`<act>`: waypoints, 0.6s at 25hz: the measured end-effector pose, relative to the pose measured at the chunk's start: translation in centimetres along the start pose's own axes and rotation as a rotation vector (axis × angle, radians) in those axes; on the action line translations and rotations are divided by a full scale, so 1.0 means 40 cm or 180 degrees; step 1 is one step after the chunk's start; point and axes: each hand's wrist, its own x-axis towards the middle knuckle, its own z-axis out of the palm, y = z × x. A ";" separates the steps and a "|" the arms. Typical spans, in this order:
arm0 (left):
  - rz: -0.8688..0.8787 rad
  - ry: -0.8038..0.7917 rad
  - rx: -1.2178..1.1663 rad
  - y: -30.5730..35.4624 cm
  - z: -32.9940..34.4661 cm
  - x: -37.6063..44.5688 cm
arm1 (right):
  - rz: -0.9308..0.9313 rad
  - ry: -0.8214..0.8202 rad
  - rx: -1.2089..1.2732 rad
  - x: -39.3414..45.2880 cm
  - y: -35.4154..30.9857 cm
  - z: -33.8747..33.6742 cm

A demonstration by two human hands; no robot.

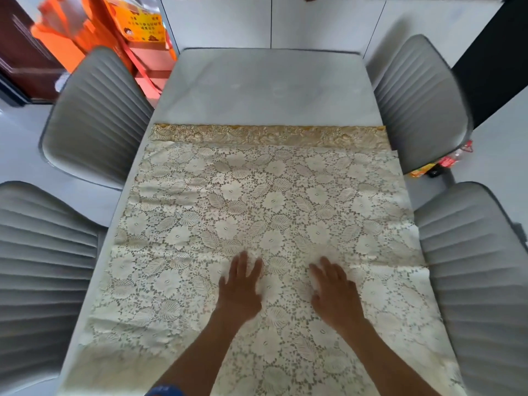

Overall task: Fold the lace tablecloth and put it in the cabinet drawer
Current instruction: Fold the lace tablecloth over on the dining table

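Note:
The cream lace tablecloth [257,201], patterned with flowers and leaves, lies folded over itself on the near half of the grey table [265,87]. A golden strip [265,134] of its lower layer shows along the far edge. My left hand [240,287] rests flat on the lace near the middle, fingers apart. My right hand [334,292] lies flat a little to the right of it, fingers spread as well. Neither hand grips the cloth. No cabinet drawer is recognisable in view.
Grey ribbed chairs flank the table: two on the left [97,115] [40,270] and two on the right [420,101] [480,281]. Orange boxes and bags [137,32] stand at the back left. White cabinet fronts [271,21] run behind the table.

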 end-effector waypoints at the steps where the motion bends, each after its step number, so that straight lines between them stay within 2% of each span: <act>1: 0.0000 -0.0124 -0.0026 0.003 -0.014 0.003 | -0.0022 -0.0141 0.0034 -0.027 0.000 0.000; 4: 0.0021 -0.0556 -0.0144 0.019 -0.068 -0.018 | 0.0044 -0.0509 0.0386 -0.139 0.013 -0.013; 6: -0.0001 -0.0533 -0.0166 0.048 -0.079 -0.049 | 0.0041 -0.0330 0.0531 -0.188 0.024 -0.030; 11: 0.0245 0.0718 -0.0403 0.226 -0.107 -0.242 | -0.0185 0.0344 0.0459 -0.314 0.079 -0.195; 15: 0.0153 0.1282 -0.0389 0.398 -0.121 -0.403 | -0.0613 0.0732 0.0487 -0.434 0.191 -0.298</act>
